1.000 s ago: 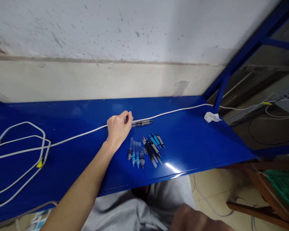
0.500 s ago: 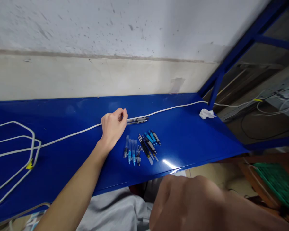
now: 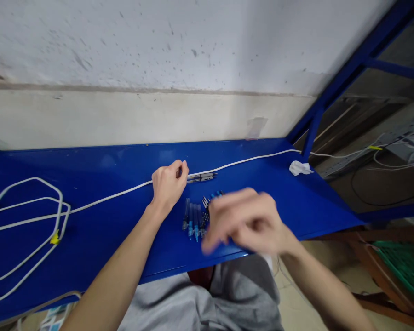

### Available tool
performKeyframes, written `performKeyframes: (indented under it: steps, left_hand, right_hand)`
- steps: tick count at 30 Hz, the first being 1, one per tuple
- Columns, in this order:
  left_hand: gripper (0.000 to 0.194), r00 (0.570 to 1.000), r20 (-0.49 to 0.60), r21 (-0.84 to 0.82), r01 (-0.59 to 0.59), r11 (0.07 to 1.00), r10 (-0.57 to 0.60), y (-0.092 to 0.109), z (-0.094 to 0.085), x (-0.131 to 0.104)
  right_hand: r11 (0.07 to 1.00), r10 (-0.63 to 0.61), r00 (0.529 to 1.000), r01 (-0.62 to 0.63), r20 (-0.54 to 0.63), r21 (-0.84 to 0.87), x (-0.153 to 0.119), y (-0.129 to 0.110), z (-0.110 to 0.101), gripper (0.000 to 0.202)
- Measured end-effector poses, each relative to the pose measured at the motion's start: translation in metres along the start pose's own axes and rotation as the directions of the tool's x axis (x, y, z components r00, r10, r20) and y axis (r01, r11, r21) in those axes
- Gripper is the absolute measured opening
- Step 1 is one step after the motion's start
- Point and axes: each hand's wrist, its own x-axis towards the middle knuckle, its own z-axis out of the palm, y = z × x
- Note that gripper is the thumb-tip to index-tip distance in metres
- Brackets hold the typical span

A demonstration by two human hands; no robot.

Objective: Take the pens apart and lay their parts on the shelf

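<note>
My left hand [image 3: 169,185] rests on the blue table beside the white cable, its fingers curled closed. What its fingers hold, if anything, is hidden. Right at its fingertips lie assembled pens [image 3: 203,177] with clear barrels and grey grips, side by side along the cable. My right hand [image 3: 244,220], smeared by motion, is over the loose pen parts near the table's front edge; I cannot tell whether it holds anything. To its left lie several clear pen barrels [image 3: 193,220] with black or blue ends. Blue and dark pen pieces [image 3: 215,195] are partly covered by the right hand.
A white cable [image 3: 124,192] crosses the blue table [image 3: 100,248] and loops at the left, with a yellow tie [image 3: 55,237]. Crumpled white tissue [image 3: 300,168] lies at the right end. Behind are a wall [image 3: 158,119] and a blue metal frame [image 3: 313,124].
My right hand has moved from close to the camera, forward over the pen parts. My left hand stays by the cable, still closed. The view has shifted slightly.
</note>
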Motion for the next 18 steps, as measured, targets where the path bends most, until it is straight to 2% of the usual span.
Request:
performKeyframes:
  steps: [3,4,6,8,10,12,14,18]
  left_hand:
    - [0.034,0.999,0.016,-0.026,-0.03,0.999,0.031,-0.001,-0.001,0.0]
    - [0.03,0.998,0.025,-0.042,-0.054,0.998,0.055,-0.001,0.0,0.001]
    - [0.02,0.99,0.047,-0.084,-0.128,0.988,0.132,-0.003,0.001,0.002]
    - [0.015,0.972,0.067,-0.132,-0.213,0.968,0.223,-0.005,0.003,0.003]
    - [0.014,0.956,0.076,-0.167,-0.268,0.949,0.283,-0.006,0.006,0.004]
    - [0.015,0.948,0.077,-0.185,-0.292,0.938,0.31,-0.006,0.008,0.004]
    - [0.015,0.942,0.081,-0.189,-0.306,0.933,0.325,-0.006,0.008,0.004]
    - [0.012,0.931,0.079,-0.155,-0.34,0.927,0.355,-0.002,0.004,0.002]
  right_hand:
    - [0.991,0.083,0.991,-0.071,0.105,-0.116,0.032,0.058,-0.017,0.022]
    - [0.977,0.106,0.989,-0.084,0.103,-0.195,0.038,0.079,-0.022,0.016]
    - [0.94,0.148,0.979,-0.094,0.143,-0.327,0.043,0.115,-0.026,0.005]
    - [0.903,0.161,0.971,-0.072,0.178,-0.423,0.04,0.139,-0.026,0.013]
    - [0.877,0.152,0.967,-0.037,0.204,-0.479,0.033,0.15,-0.022,0.016]
    - [0.86,0.137,0.968,-0.01,0.211,-0.511,0.028,0.152,-0.018,0.011]
    - [0.851,0.119,0.974,-0.001,0.191,-0.525,0.025,0.149,-0.016,0.006]
    - [0.868,0.062,0.993,-0.003,0.103,-0.496,0.022,0.145,-0.015,0.009]
